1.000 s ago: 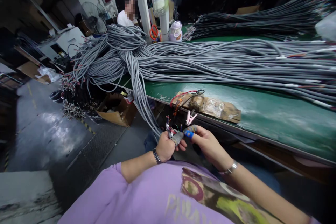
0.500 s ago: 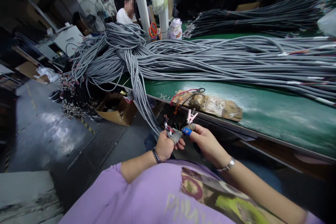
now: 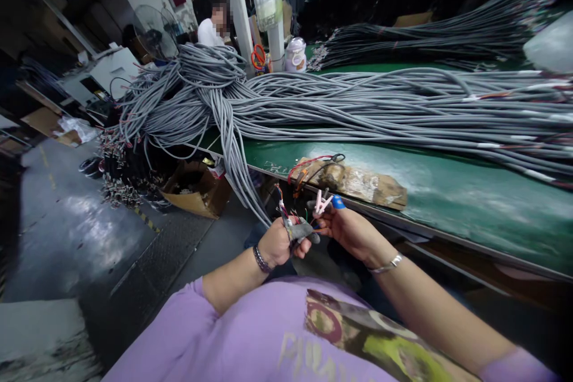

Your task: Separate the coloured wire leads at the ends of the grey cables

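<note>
My left hand [image 3: 283,243] is closed around the end of a grey cable bundle [image 3: 235,149], its thumb in a grey finger cover. Thin coloured wires [image 3: 283,208] stick out above that fist. Just to its right, my right hand [image 3: 347,230] has a grey-covered digit and a blue-wrapped one on either side of a pink clip [image 3: 320,208], apparently gripping it. A fine orange wire [image 3: 319,230] spans the small gap between my hands. The clip's jaws and exact contact are too small to make out.
A taped wooden board [image 3: 358,184] with red and black leads lies at the green table's [image 3: 447,182] front edge. Long grey cables [image 3: 358,104] cover the table behind it. Below left sits an open cardboard box [image 3: 197,188]. A person [image 3: 210,31] is in the background.
My right hand has turned and its blue-wrapped digit has swung up and right, beside the pink clip. My left hand keeps its hold. The whole view has shifted slightly.
</note>
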### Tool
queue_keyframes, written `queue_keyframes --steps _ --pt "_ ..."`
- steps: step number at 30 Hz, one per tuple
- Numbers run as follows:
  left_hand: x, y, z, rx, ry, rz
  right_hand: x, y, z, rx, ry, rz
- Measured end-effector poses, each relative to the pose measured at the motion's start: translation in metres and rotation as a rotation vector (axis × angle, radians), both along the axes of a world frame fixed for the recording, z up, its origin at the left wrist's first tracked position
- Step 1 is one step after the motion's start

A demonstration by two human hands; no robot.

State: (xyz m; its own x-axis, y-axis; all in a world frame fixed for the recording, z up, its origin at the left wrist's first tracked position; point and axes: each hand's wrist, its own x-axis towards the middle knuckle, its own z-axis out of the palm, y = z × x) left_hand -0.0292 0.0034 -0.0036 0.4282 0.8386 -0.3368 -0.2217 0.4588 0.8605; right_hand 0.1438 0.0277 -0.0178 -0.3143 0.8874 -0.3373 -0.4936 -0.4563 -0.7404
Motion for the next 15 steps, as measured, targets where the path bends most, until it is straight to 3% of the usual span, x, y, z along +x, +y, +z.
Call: queue_keyframes --steps 4,15 --pt "0.001 0.010 0.007 -0.063 -0.056 -0.085 -0.008 0.005 0.009 0.109 0.014 -0.011" --pt "0.003 0.021 -0.001 -0.122 -0.064 -0.181 -0.018 0.007 0.012 0.033 0.054 -0.187"
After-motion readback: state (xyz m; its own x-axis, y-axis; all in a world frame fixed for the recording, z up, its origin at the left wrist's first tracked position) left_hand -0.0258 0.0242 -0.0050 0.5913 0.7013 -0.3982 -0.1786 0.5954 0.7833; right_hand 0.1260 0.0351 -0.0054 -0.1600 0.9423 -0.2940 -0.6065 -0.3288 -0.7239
